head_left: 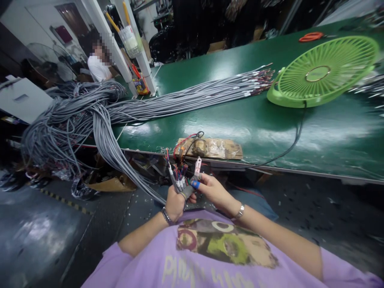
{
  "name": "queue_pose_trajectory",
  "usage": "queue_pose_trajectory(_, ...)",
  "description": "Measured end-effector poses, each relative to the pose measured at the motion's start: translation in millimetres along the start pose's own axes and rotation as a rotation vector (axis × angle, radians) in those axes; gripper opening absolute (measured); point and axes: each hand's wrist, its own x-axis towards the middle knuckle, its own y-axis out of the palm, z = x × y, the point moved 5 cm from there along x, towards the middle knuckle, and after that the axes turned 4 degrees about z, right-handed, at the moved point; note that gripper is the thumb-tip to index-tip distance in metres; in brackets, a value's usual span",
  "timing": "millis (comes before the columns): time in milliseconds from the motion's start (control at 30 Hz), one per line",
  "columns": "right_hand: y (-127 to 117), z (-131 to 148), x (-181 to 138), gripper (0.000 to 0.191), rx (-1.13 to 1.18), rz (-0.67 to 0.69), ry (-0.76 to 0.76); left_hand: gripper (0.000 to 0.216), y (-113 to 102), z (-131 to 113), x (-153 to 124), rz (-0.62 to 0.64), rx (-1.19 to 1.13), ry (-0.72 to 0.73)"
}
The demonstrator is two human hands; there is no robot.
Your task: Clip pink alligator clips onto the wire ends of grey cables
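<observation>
My left hand (176,205) is closed around the end of a bundle of grey cables (141,185). Stripped ends with thin coloured wires (180,171) fan out above its fist, and its thumb wears a grey covering. Close beside it, my right hand (214,191) is pinched shut at the wires, with blue tape round one fingertip. A small flat pink tool (198,165) with a hole in its end sticks up from the right fingers; its lower part is hidden. The bundle runs left and up onto the green bench (255,134).
A taped wooden block (214,148) with red and black leads sits at the bench's near edge. More grey cables (186,100) lie across the bench and pile up left. A green fan (318,74) and orange-handled scissors (311,37) are at right. A person (98,66) is behind the posts.
</observation>
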Motion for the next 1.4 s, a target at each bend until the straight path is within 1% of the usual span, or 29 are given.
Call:
queue_pose_trajectory(100, 0.6, 3.9, 0.5, 0.037, -0.062, -0.006, -0.021, 0.039, -2.8, 4.2, 1.0, 0.005, 0.015, 0.004)
queue_pose_trajectory(200, 1.3, 3.5, 0.7, 0.039, -0.061, -0.060, -0.020, 0.039, -4.4, 2.0, 0.1, -0.070, -0.034, 0.031)
queue_pose_trajectory(333, 3.1, -1.6, 2.1, 0.043, -0.002, -0.115, 0.022, 0.039, -3.6, -4.0, -1.6, -0.156, -0.115, 0.044)
queue_pose_trajectory(400, 3.6, -3.4, 2.8, 0.043, 0.022, -0.130, 0.026, 0.038, -2.8, -4.5, -1.4, -0.147, -0.121, 0.037)
queue_pose_trajectory(533, 4.0, -4.1, 3.0, 0.043, 0.046, -0.116, 0.013, 0.037, -2.2, -2.7, -0.3, -0.085, -0.088, 0.035)
queue_pose_trajectory(667, 3.6, -0.4, 2.1, 0.043, 0.052, -0.121, 0.035, 0.039, -4.3, -3.3, -0.4, -0.125, -0.090, 0.052)
queue_pose_trajectory(833, 2.1, 5.2, 0.2, 0.047, -0.007, -0.190, 0.083, 0.039, -3.7, -5.1, 0.1, -0.149, -0.099, 0.074)
queue_pose_trajectory(1000, 0.8, 0.5, -0.5, 0.046, 0.011, -0.171, 0.068, 0.038, -3.3, -5.7, -0.6, -0.161, -0.115, 0.070)
queue_pose_trajectory(1133, -11.3, -5.7, -2.5, 0.042, -0.031, -0.230, 0.033, 0.039, -1.6, -13.2, -4.4, -0.147, -0.132, 0.062)
queue_pose_trajectory(1233, -20.6, -7.1, -3.8, 0.041, 0.034, -0.261, -0.005, 0.040, 0.2, -19.8, -8.4, -0.123, -0.151, 0.023)
queue_pose_trajectory(1400, -26.9, -0.6, 4.1, 0.033, 0.198, -0.184, -0.012, 0.037, 6.9, -25.5, -10.2, -0.050, -0.199, -0.024)
